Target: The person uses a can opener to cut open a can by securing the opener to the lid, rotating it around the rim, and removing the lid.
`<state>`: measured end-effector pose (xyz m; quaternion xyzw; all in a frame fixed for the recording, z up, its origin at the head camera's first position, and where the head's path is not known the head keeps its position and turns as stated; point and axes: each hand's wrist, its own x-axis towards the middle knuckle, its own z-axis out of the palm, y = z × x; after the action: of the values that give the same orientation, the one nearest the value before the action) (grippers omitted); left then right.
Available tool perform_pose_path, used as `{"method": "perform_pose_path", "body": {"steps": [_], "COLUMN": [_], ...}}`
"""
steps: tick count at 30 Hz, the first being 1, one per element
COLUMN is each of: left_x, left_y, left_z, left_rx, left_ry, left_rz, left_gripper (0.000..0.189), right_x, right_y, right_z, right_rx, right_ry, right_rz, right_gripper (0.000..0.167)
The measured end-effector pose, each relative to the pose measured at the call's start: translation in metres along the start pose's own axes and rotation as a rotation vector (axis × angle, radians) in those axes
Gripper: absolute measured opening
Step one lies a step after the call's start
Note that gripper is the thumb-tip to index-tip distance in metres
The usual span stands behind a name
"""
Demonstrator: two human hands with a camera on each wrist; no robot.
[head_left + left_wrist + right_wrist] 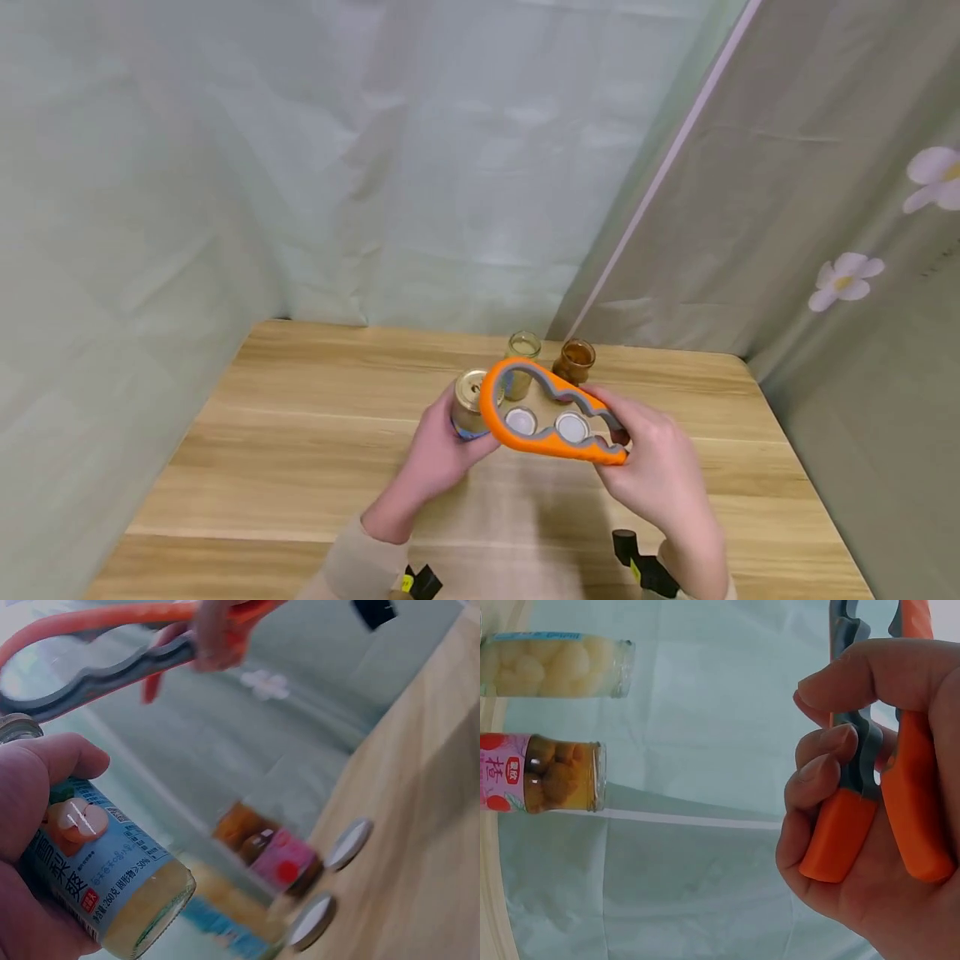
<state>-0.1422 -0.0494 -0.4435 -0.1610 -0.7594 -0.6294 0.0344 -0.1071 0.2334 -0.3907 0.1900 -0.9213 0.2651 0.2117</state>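
Note:
My left hand (438, 446) grips a glass jar (468, 408) with a gold metal lid; its blue label and pale contents show in the left wrist view, the jar (154, 907) tilted there. In my right hand (660, 462) is an orange and grey jar opener (555, 445), held by its two handles with the fingers curled round them. The opener's looped end (45, 705) is right at the lid in the left wrist view, and overlaps the jar's side in the head view.
Behind my hands on the wooden table (300, 433) stand two lidless jars, one with pale fruit (547, 667) and one pink-labelled with brown fruit (559, 776). Two loose lids, one (349, 844) beside another (311, 921), lie near them. Grey-green curtains (450, 167) hang behind.

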Motion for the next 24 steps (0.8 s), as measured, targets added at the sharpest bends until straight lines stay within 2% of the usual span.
{"method": "perform_pose_path", "body": {"steps": [3,5,7,11,14,24], "left_x": [-0.002,-0.003,-0.003,-0.002,-0.002,-0.008], "left_y": [-0.003,-0.003,-0.003,-0.001,0.000,-0.003], "left_z": [0.013,0.018,0.021,0.025,0.027,0.037], "left_rx": [0.013,0.020,-0.023,-0.140,-0.157,-0.101], "left_ry": [-0.041,-0.055,-0.080,-0.136,-0.163,-0.198], "left_rz": [0.096,0.130,0.134,0.086,0.080,0.220], "left_gripper": [0.059,0.058,0.060,0.066,0.065,0.059], "right_x": [0.000,0.002,0.004,0.011,0.013,0.006], "right_y": [-0.003,-0.006,-0.010,-0.015,-0.017,-0.021], "right_z": [0.002,0.003,0.005,0.008,0.010,0.011], "right_rx": [0.012,0.014,0.019,0.019,0.008,-0.042], "right_ry": [0.000,0.004,-0.001,-0.027,-0.040,-0.097], "right_rz": [-0.014,-0.031,-0.046,-0.068,-0.076,-0.035], "right_gripper": [0.081,0.082,0.083,0.084,0.085,0.095]}}
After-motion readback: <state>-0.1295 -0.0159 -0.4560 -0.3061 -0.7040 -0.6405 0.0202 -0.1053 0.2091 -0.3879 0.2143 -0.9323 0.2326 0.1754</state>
